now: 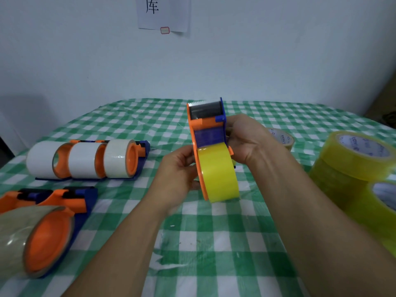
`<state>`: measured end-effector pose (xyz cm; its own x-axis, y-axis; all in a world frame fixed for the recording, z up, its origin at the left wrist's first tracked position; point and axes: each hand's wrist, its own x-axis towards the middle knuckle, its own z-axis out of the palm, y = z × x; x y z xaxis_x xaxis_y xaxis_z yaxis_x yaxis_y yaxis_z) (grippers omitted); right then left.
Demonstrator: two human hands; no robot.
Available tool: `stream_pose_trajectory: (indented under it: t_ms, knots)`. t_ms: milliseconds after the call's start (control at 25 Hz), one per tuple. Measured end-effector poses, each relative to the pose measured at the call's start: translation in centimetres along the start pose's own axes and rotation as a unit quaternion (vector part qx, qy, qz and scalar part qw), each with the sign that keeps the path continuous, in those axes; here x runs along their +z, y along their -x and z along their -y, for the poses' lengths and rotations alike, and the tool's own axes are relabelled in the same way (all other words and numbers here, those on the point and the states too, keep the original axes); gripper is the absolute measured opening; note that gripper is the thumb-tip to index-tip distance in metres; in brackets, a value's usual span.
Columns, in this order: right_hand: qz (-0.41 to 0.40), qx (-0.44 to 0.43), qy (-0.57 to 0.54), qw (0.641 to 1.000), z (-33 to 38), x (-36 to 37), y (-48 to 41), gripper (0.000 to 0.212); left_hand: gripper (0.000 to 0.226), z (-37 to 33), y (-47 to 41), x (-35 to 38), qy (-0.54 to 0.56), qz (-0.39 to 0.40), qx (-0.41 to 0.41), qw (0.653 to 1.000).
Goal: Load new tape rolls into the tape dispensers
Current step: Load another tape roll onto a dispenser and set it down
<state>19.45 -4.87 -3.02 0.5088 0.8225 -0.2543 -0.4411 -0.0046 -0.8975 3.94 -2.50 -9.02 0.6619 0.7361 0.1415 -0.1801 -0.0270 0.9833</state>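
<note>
Left grip: the left hand (182,168) has its fingers (189,154) curled round the orange side of the dispenser (209,123), thumb on the plate's edge.
Right grip: the right hand (246,140) clasps the dispenser's blue side, its fingers closed on it; the tips are hidden behind the body.
Dispenser: held upright between both hands, off the surface (214,243), toothed blade at the top.
Yellow roll: the yellow roll (218,174) sits in the dispenser's lower half, against the orange plate.
Left of dispenser: three loaded dispensers (85,159) with white rolls lie in a row on the surface.
Left and nearer than dispenser: two more dispensers (49,232), one carrying a clear roll.
Right of dispenser: stacked rolls (353,163), yellow, on the surface.
Behind right hand: a loose roll (282,137), partly hidden.
Cloth: green and white check covers the surface.
Wall behind dispenser: a paper sheet (164,13) with one printed character.
</note>
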Motion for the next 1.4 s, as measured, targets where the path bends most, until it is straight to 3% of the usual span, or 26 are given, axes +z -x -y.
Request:
stream_pose_trajectory:
  t_ms: [120,320,480,800,1000,1240,1400]
  knots:
    - [-0.026,-0.059,-0.031,0.997,1.2,-0.7,0.2,0.006,0.027,-0.1,-0.2,-0.6,-0.014,-0.035,-0.02,0.999]
    - [-0.065,-0.153,-0.077,0.983,4.1,-2.2,1.9,0.01,0.017,-0.6,-1.2,-1.8,-0.01,-0.126,-0.078,0.989]
    - [-0.034,-0.183,-0.101,0.977,5.0,-2.3,3.2,0.013,0.016,-0.6,-2.8,-2.2,0.034,-0.165,-0.13,0.977]
    - [-0.002,-0.192,-0.106,0.976,5.9,-2.5,4.1,0.012,0.031,0.2,-6.2,-1.9,0.033,-0.179,-0.212,0.96]
    - [0.003,-0.203,-0.101,0.974,6.2,-2.6,4.4,0.015,0.035,0.0,-7.5,-1.1,0.021,-0.177,-0.217,0.96]
    - [0.026,-0.193,-0.112,0.974,6.4,-2.9,4.4,0.015,0.016,0.9,-8.9,-1.3,-0.007,-0.205,-0.213,0.955]
    - [0.019,-0.192,-0.116,0.974,6.4,-2.8,4.3,0.012,0.02,1.6,-9.3,-1.3,-0.027,-0.208,-0.214,0.954]
